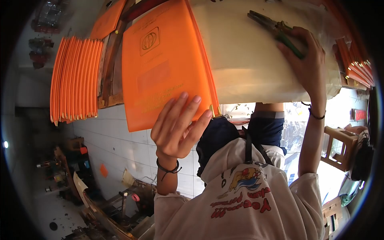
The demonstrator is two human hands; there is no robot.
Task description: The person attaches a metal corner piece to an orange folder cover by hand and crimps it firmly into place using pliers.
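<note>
An orange folder (160, 60) with a printed emblem lies on the left part of the work table, its lower edge sticking out past the table's front. My left hand (178, 128) rests on the folder's lower right corner, fingers stretched out and apart. Beside that hand, a small gold metal corner piece (211, 108) shows on the folder. My right hand (306, 60) is closed around the green handles of a pair of pliers (276, 28), which lie low over the table with their jaws pointing to the upper left.
A row of orange folders (76, 78) stands packed at the left, with another orange folder (108, 18) behind it. More orange folders (356, 66) are stacked at the right edge. A pale sheet (240, 52) covers the table. A wooden stool (340, 148) stands on the right.
</note>
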